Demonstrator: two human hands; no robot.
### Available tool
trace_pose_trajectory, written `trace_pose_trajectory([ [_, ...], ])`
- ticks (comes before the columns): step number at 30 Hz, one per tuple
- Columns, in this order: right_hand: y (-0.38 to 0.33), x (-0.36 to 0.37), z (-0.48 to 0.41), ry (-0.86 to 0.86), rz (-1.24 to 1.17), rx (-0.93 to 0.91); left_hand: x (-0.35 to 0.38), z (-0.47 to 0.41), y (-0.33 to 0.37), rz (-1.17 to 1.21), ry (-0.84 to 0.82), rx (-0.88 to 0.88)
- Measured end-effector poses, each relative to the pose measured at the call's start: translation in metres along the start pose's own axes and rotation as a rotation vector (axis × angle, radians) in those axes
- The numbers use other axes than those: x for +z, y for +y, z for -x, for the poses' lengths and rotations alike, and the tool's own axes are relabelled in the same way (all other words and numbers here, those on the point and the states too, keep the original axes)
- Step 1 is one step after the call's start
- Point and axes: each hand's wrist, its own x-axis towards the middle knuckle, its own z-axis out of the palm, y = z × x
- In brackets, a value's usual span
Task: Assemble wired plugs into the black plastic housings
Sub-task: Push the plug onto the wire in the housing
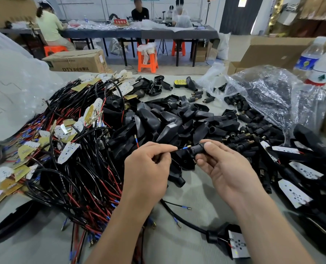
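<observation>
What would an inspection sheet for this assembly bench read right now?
Surface: grey table, largely covered.
Job's things: black housings heaped centre; brass-tipped plugs at right.
Clutter: clear plastic bag, two water bottles, far right.
Hands: left hand pinches a blue-sleeved wire tip; right hand holds a black plug facing it.
Cables: red and black wire bundle with small circuit boards, left.
Surroundings: seated people at a far table, orange stool, cardboard box.

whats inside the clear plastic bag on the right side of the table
The clear plastic bag holds small black plugs with brass tips, and more lie loose outside its left edge. The crinkled, glaring film hides how many sit deeper in.
</observation>
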Motion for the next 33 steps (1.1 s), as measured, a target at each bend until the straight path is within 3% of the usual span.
trace_pose_trajectory([
  [4,0.0017,-0.0021,-0.0012,0.059,-0.076,-0.008,-0.0008,0.0,-0.0032,0.0,0.0,-0.013],
  [12,-0.0016,-0.0039,-0.0031,-0.012,-0.043,0.049,0.0015,-0.0001,-0.0021,-0.011,-0.013,-0.001],
  [24,-0.0004,-0.0046,-0.0014,0.004,-0.03,0.011,0.0046,0.0052,-0.0057,-0.146,-0.034,0.214],
  [29,0.0004,-0.0077,0.0009,-0.027,0.144,-0.076,0.0038,0.0059,-0.0018,-0.092,0.014,0.134],
  [33,0.0011,-0.0072,0.001,-0.021,0.146,-0.15,0.0026,0.0065,0.0018,-0.089,-0.049,0.07],
])
